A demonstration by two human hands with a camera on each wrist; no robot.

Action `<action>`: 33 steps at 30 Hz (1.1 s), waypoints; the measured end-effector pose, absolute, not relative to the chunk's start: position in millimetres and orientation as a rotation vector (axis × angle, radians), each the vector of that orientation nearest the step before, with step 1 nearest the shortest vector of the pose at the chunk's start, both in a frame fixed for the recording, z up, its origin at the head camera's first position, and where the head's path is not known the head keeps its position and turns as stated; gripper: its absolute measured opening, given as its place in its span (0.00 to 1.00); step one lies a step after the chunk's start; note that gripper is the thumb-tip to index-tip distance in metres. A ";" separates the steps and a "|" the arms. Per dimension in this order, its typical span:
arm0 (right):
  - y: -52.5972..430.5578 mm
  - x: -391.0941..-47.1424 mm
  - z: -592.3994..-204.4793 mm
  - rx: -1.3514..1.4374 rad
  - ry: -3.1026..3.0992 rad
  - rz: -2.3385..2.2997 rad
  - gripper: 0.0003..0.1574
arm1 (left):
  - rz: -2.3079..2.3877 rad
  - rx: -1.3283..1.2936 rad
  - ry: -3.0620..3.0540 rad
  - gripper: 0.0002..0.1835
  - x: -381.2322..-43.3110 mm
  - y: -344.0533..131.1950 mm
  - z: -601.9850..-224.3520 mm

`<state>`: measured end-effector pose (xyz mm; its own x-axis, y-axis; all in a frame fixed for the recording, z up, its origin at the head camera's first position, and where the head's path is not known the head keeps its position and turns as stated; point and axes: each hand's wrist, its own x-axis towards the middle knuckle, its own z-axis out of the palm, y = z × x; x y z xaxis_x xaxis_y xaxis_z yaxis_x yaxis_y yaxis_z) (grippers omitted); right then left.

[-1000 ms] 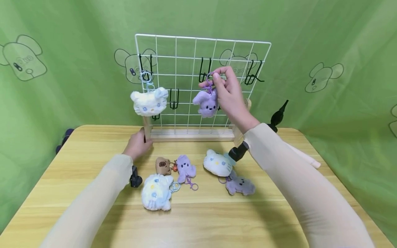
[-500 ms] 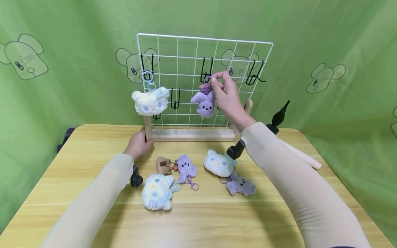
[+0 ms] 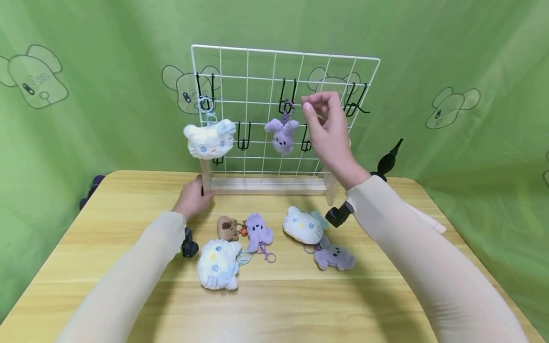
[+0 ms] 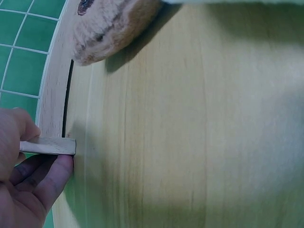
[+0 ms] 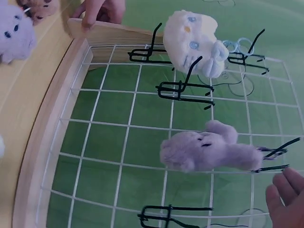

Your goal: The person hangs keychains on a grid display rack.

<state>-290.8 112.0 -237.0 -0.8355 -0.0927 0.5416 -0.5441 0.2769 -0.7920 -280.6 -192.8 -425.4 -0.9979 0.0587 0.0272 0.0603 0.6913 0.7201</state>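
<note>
A purple plush keychain [image 3: 283, 136] hangs by its ring from a black hook [image 3: 287, 105] on the white wire grid rack [image 3: 274, 51]. My right hand [image 3: 328, 124] is just right of it, fingers loosely bent and holding nothing; in the right wrist view its fingertips [image 5: 285, 183] are apart from the hook. My left hand [image 3: 193, 197] pinches the rack's wooden foot [image 4: 52, 145] between thumb and fingers at the left end. A white cat plush keychain [image 3: 210, 139] hangs by a blue ring from the upper left hook.
On the table lie a brown plush [image 3: 227, 228], a purple plush [image 3: 258, 232], a white-blue cat plush [image 3: 218, 264], another cat plush [image 3: 303, 225] and a greyish-purple plush [image 3: 334, 256]. Other black hooks [image 3: 243, 138] stick out from the grid. A black pointed object [image 3: 388, 161] stands behind my right arm.
My right hand has let go of the purple plush keychain's ring and moved right, away from it. The keychain now hangs from the hook. The left hand stays on the rack's foot.
</note>
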 end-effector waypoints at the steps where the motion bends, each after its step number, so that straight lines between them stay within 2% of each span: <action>1: 113.7 -287.8 -236.8 0.589 -2.148 1.554 0.14 | -1.228 -0.102 -2.886 0.28 -280.6 -192.8 -425.2; 12: 121.1 -251.2 -259.7 0.865 -2.059 1.400 0.13 | -1.202 -0.093 -2.897 0.28 -280.1 -193.6 -425.4; 18: 111.2 -229.6 -307.0 1.019 -2.265 1.309 0.11 | -1.193 -0.098 -2.896 0.28 -282.3 -192.3 -425.9; 25: 93.1 -210.6 -369.9 1.230 -2.717 1.222 0.13 | -1.198 -0.097 -2.892 0.28 -283.2 -193.3 -427.7; 33: 72.4 -195.7 -402.4 1.393 -2.961 0.863 0.15 | -1.186 -0.093 -2.896 0.27 -283.2 -192.9 -427.7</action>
<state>-195.7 72.4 -402.4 -0.6368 -0.7710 -0.0032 -0.6487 0.5380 -0.5383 -283.2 -192.9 -427.7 -0.9982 0.0510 0.0321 0.0588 0.7113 0.7004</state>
